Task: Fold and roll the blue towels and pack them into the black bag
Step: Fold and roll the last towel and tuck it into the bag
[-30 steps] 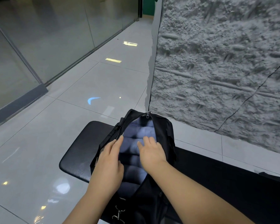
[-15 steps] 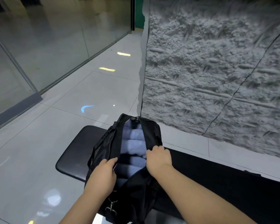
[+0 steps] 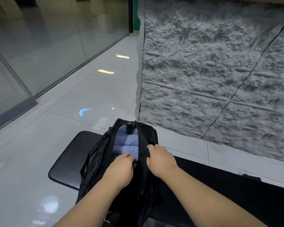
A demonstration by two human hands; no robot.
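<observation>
The black bag [image 3: 147, 133] lies on the black bench with its zip opening facing up. Several rolled blue towels [image 3: 126, 143] show inside the narrow gap between the two zip edges. My left hand [image 3: 120, 169] grips the left edge of the opening, fingertips curled in next to the towels. My right hand [image 3: 161, 158] grips the right edge of the opening, fingers curled over the black fabric. The zip slider [image 3: 132, 124] sits at the far end of the opening. The bag's near end is hidden under my forearms.
The black padded bench [image 3: 69, 163] runs from lower left to the right edge, its rounded end by the bag. A rough grey stone wall [image 3: 211, 79] stands behind it. Glossy tiled floor [image 3: 39, 153] lies to the left, with glass panels [image 3: 39, 46] beyond.
My hands went from pressing on the towels to gripping the two zip edges. The opening has been drawn narrower, so less of the towels shows.
</observation>
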